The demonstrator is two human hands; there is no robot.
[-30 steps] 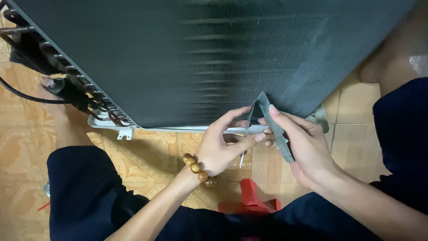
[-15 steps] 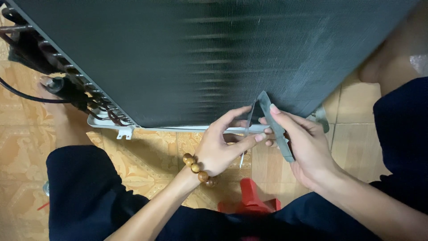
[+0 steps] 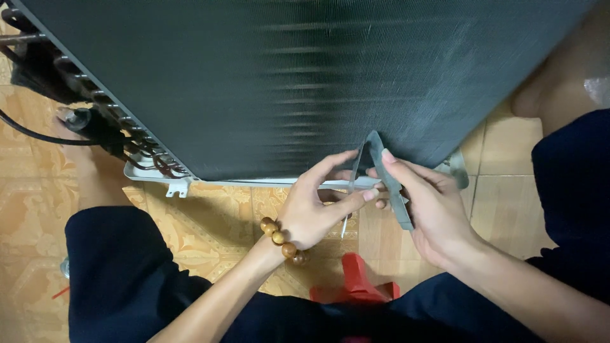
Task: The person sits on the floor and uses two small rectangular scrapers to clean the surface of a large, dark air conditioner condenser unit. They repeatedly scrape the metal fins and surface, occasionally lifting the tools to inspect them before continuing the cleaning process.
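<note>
At the far left a black cable (image 3: 25,132) runs across the patterned floor tiles (image 3: 210,216) to the copper tube bends (image 3: 136,147) on the side of a large dark finned coil (image 3: 305,82), which lies tilted over the floor and fills the upper part of the view; a white bracket (image 3: 176,186) sticks out under its lower edge; the person's dark-clad knee (image 3: 121,273) sits below. Near the middle, the left hand (image 3: 314,206), with a brown bead bracelet (image 3: 279,240) on its wrist, has its grip pinched shut, thumb and forefinger closed on a thin metal blade (image 3: 349,190) just below the coil's edge; a red object (image 3: 356,282) lies on the floor beneath. Just beside, the right hand (image 3: 429,213) has its grip closed round a folded grey strip (image 3: 387,181), forefinger laid along it; the strip's peak touches the coil's lower edge, and the two hands' fingertips meet.
</note>
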